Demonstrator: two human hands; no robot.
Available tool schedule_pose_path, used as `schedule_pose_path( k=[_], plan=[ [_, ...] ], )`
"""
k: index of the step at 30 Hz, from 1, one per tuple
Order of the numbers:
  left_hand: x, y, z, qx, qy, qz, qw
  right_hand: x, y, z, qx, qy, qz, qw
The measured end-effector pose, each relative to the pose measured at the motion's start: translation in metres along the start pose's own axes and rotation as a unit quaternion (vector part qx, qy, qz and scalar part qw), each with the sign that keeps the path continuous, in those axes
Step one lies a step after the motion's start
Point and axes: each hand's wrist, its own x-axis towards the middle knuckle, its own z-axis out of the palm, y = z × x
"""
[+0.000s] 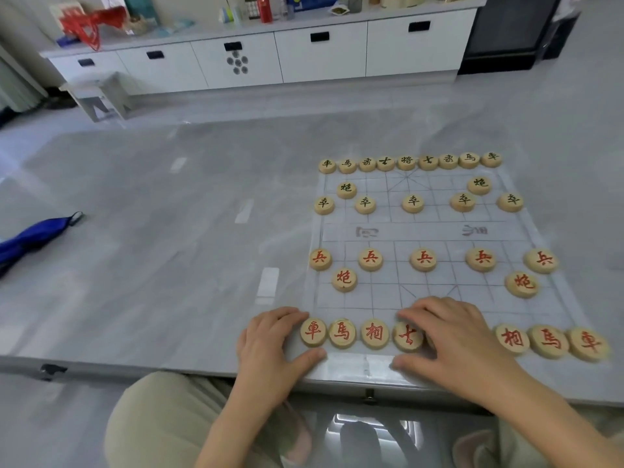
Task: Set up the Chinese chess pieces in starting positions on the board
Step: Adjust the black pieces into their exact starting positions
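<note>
Red row (374, 333) along near table (169, 265) edge: my left hand (270, 346) curls round end chariot (313, 332); right hand (452, 336) covers middle, grip unseen.

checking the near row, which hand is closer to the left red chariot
Left. The left hand curls around the left red chariot, with a finger and thumb on either side of it. The right hand lies further right, by the advisor.

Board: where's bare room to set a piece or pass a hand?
Free: the river band between black soldiers and red soldiers; the table left of the board. Crowded: black back row; red back row, where left hand and right hand rest.
</note>
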Motion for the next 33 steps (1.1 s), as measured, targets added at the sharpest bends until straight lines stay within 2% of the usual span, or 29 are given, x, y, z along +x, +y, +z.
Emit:
schedule_pose_path(
  k=[7, 14, 21, 24, 28, 33],
  plan=[
    [0.001, 0.001, 0.004, 0.007, 0.022, -0.005, 1.0, 0.014, -0.026, 0.013, 0.015, 0.032, -0.019, 0.999],
    [0.005, 0.005, 0.002, 0.024, -0.004, -0.003, 1.0, 0.016, -0.025, 0.017, 0.019, 0.051, -0.014, 0.998],
    [0.006, 0.006, 0.002, 0.026, -0.005, -0.007, 1.0, 0.016, -0.023, 0.016, 0.012, 0.029, -0.005, 0.999],
    [0.013, 0.017, 0.0, 0.002, -0.006, -0.007, 1.0, 0.013, -0.019, 0.011, 0.042, 0.024, 0.013, 0.999],
    [0.027, 0.03, -0.001, 0.038, -0.042, 0.023, 0.998, -0.004, 0.002, 0.0, 0.064, 0.072, 0.069, 0.993],
    [0.019, 0.021, 0.012, 0.035, -0.046, 0.061, 0.996, -0.022, 0.017, 0.006, 0.046, 0.054, 0.064, 0.995]
  ],
)
